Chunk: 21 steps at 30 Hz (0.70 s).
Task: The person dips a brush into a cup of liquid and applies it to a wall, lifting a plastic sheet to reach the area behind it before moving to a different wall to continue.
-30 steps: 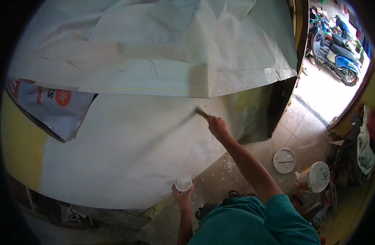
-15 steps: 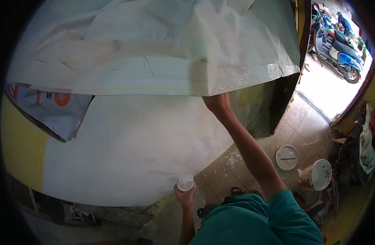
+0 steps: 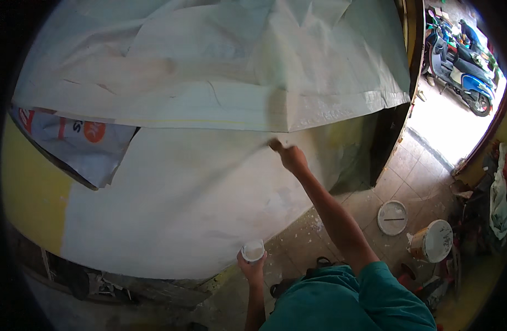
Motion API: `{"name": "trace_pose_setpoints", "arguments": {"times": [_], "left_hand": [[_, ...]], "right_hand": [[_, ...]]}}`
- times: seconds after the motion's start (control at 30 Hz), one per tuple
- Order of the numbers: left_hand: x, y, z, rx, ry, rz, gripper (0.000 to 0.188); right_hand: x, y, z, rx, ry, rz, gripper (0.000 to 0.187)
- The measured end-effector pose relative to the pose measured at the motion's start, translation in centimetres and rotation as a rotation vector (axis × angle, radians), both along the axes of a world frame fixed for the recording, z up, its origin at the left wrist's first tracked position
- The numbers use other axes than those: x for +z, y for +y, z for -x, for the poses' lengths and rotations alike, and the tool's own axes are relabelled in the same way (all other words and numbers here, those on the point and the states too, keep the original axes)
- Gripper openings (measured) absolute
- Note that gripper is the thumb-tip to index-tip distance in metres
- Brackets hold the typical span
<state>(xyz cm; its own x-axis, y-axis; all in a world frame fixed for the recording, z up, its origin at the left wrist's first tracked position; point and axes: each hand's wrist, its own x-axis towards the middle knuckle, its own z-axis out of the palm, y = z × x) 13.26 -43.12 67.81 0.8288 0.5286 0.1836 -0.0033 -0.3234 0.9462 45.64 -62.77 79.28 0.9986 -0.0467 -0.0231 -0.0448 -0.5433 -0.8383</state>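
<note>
My right hand [image 3: 293, 159] is closed around a small brown paintbrush [image 3: 275, 144], whose far end is at the white-painted wall [image 3: 181, 187], a little below the hem of a hanging pale sheet [image 3: 209, 66]. Most of the brush's handle is hidden in the fist. Lower down, close to the wall's bottom edge, my left hand [image 3: 252, 269] wraps round a white cup [image 3: 253, 251] with whitish paint inside. Yellow paint [image 3: 35, 187] shows on the wall to the left of the white area.
A grey printed plastic sheet [image 3: 93, 149] pokes out under the pale sheet at left. On the paint-spattered tiled floor stand a bucket [image 3: 432, 243] and a round lid [image 3: 392, 217]. Beyond the doorway at right is a blue scooter [image 3: 474, 83]. Cloths [image 3: 500, 193] pile along the right side.
My right hand has come down from under the sheet's hem, and the paintbrush now shows. The left hand still holds the cup in about the same place.
</note>
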Motion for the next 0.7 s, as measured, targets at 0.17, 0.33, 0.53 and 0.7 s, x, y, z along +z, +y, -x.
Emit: {"name": "trace_pose_setpoints", "arguments": {"times": [0.17,0.33,0.53,0.7], "left_hand": [[0.8,-1.3,-0.3,0.073,-0.009,0.201,0.068],[3.2,-1.8,-0.5,0.061,-0.019,0.251,0.070],[2.3,-1.4,-0.2,0.083,0.025,0.104,0.069],[1.9,-0.7,0.4,0.116,0.009,0.138,0.069]], "right_hand": [[10.8,-0.2,0.5,0.032,-0.599,-0.286,0.028],[6.1,1.3,1.0,0.019,-0.500,-0.046,0.029],[-13.6,1.3,3.4,-0.126,0.237,0.045,0.047],[-2.6,1.7,2.5,-0.107,0.136,-0.069,0.047]]}}
